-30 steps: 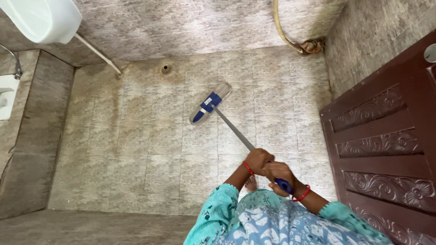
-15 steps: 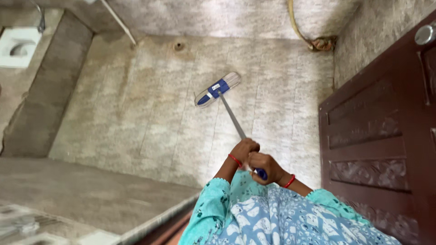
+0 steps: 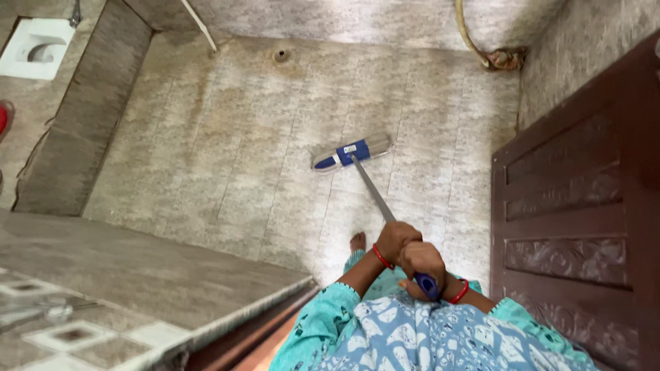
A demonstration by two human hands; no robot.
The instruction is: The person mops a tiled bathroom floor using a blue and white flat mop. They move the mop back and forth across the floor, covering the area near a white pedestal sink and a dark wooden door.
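A floor wiper with a grey metal pole and a blue-and-clear head rests on the beige tiled floor. My left hand grips the pole just above my right hand, which closes around the blue end grip. Both wrists wear red bangles. The head lies flat on the tiles ahead of me, angled up to the right. My bare foot shows beside the pole, above my patterned blue and teal clothing.
A carved dark brown door stands at the right. A floor drain and a thin white pipe sit at the far wall. A squat toilet pan lies upper left beyond a raised step. A hose coils upper right.
The wiper head has been drawn back toward me and slightly right. The view has tilted, so the toilet pan and the door threshold now show more.
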